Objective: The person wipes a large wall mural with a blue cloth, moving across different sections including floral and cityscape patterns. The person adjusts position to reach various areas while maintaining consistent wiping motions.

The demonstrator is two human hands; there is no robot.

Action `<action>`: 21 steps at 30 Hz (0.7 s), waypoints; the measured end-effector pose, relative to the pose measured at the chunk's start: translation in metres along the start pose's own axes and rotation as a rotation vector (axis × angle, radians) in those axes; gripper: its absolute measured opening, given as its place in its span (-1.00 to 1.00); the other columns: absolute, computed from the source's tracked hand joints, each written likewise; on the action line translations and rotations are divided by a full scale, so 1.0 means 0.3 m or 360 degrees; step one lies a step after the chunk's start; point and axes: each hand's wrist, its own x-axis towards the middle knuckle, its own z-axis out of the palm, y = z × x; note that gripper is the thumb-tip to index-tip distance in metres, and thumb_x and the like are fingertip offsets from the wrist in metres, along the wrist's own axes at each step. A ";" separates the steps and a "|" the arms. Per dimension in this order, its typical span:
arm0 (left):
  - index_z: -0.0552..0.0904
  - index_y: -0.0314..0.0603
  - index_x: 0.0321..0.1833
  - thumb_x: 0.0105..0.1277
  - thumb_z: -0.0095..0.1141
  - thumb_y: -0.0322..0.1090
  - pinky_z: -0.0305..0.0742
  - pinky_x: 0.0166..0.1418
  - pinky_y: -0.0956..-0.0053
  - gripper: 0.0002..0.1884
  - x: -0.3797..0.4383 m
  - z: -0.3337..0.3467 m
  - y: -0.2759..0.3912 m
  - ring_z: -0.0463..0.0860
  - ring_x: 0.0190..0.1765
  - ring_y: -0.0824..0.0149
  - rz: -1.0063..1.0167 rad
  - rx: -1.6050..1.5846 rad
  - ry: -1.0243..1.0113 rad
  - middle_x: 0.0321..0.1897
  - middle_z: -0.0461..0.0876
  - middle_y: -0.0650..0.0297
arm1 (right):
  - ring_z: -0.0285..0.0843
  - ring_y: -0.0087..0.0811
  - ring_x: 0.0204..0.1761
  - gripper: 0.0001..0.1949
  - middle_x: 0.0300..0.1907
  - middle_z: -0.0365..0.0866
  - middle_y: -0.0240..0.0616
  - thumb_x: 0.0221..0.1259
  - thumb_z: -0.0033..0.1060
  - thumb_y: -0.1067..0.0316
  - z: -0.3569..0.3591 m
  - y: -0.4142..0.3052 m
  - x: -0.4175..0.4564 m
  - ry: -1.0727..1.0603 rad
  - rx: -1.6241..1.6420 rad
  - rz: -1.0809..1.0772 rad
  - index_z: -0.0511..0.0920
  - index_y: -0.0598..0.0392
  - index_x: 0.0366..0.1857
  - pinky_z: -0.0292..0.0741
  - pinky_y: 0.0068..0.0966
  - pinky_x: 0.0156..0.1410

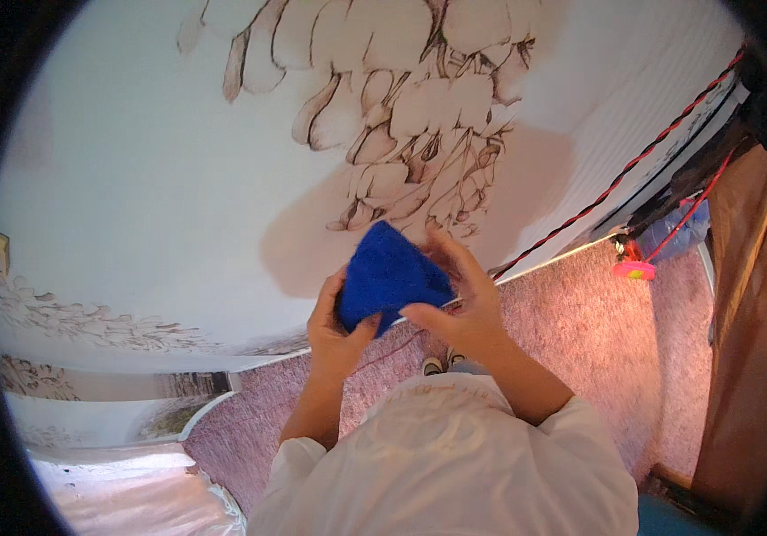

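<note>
Between my two hands is a folded blue cloth [390, 275], held in front of a pale wall with a brown floral drawing [430, 127]. My left hand [340, 335] grips the cloth's lower left side, its thumb on the near face and its fingers mostly hidden behind. At the right edge of the cloth, my right hand [467, 301] has its thumb at the lower corner and its fingers raised behind the upper right side. Shadows fall on the wall to both sides of the cloth.
A twisted red and black cord [624, 171] runs diagonally at the right. Pinkish carpet [578, 335] covers the floor. Brown fabric [745, 321] hangs at the far right, near a pink object [634, 270] and a clear bluish plastic item [681, 228]. Pale fabric [136, 489] lies at lower left.
</note>
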 end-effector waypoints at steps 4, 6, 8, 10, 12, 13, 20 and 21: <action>0.40 -0.28 0.24 -0.07 0.28 -0.59 0.27 0.27 0.38 -0.31 -0.014 0.036 0.031 0.45 0.14 0.29 0.0158 -0.0118 -0.0312 0.06 0.48 0.15 | 0.52 -0.63 -0.21 -0.66 -0.26 0.60 -0.34 0.01 0.36 0.53 -0.065 -0.092 -0.062 -0.0019 0.0238 0.0411 0.53 0.21 -0.08 0.49 -0.64 -0.06; 0.40 -0.28 0.23 -0.07 0.33 -0.54 0.26 0.28 0.36 -0.31 -0.015 0.069 0.047 0.44 0.14 0.28 0.0205 -0.0212 -0.0373 0.06 0.49 0.14 | 0.52 -0.63 -0.19 -0.66 -0.24 0.60 -0.33 0.00 0.35 0.56 -0.084 -0.116 -0.080 -0.0002 0.0264 0.0405 0.53 0.21 -0.08 0.48 -0.63 -0.04; 0.41 -0.29 0.21 -0.06 0.37 -0.48 0.24 0.28 0.35 -0.32 -0.018 0.106 0.087 0.44 0.16 0.26 0.0194 -0.0309 -0.0358 0.07 0.49 0.12 | 0.52 -0.61 -0.17 -0.66 -0.22 0.60 -0.31 -0.01 0.34 0.58 -0.111 -0.142 -0.091 -0.0003 0.0264 0.0349 0.53 0.21 -0.09 0.48 -0.62 -0.03; 0.40 -0.30 0.21 -0.05 0.38 -0.45 0.26 0.27 0.34 -0.32 -0.030 0.127 0.125 0.45 0.15 0.24 0.0179 -0.0265 -0.0396 0.09 0.49 0.10 | 0.53 -0.58 -0.15 -0.67 -0.21 0.60 -0.28 -0.02 0.33 0.60 -0.143 -0.159 -0.101 -0.0016 0.0244 0.0247 0.54 0.21 -0.10 0.47 -0.61 -0.02; 0.40 -0.30 0.20 -0.02 0.39 -0.42 0.29 0.26 0.33 -0.33 -0.041 0.151 0.143 0.46 0.15 0.22 0.0203 -0.0186 -0.0456 0.11 0.48 0.08 | 0.54 -0.54 -0.15 -0.65 -0.20 0.60 -0.24 -0.05 0.35 0.62 -0.185 -0.164 -0.106 -0.0093 0.0235 0.0051 0.54 0.21 -0.11 0.48 -0.59 -0.02; 0.40 -0.31 0.20 -0.01 0.39 -0.41 0.31 0.25 0.32 -0.34 -0.045 0.158 0.148 0.47 0.14 0.21 0.0234 -0.0129 -0.0499 0.12 0.48 0.07 | 0.55 -0.52 -0.15 -0.65 -0.19 0.60 -0.22 -0.06 0.35 0.62 -0.207 -0.166 -0.106 -0.0135 0.0235 -0.0044 0.54 0.21 -0.12 0.48 -0.58 -0.02; 0.30 -0.26 0.24 0.04 0.37 -0.52 0.43 0.16 0.29 -0.31 -0.072 0.386 0.186 0.51 0.13 0.15 0.0628 -0.0208 -0.0529 0.13 0.43 -0.04 | 0.58 -0.43 -0.24 -0.68 -0.28 0.61 -0.18 -0.11 0.41 0.60 -0.448 -0.224 -0.108 -0.0098 0.0036 -0.0235 0.57 0.20 -0.20 0.48 -0.53 -0.13; 0.28 -0.24 0.25 0.02 0.37 -0.55 0.43 0.16 0.28 -0.29 -0.071 0.449 0.195 0.51 0.12 0.14 0.0707 -0.0245 -0.0531 0.13 0.42 -0.05 | 0.58 -0.43 -0.25 -0.69 -0.29 0.61 -0.18 -0.11 0.42 0.59 -0.493 -0.236 -0.103 -0.0112 0.0014 -0.0236 0.57 0.20 -0.21 0.47 -0.53 -0.14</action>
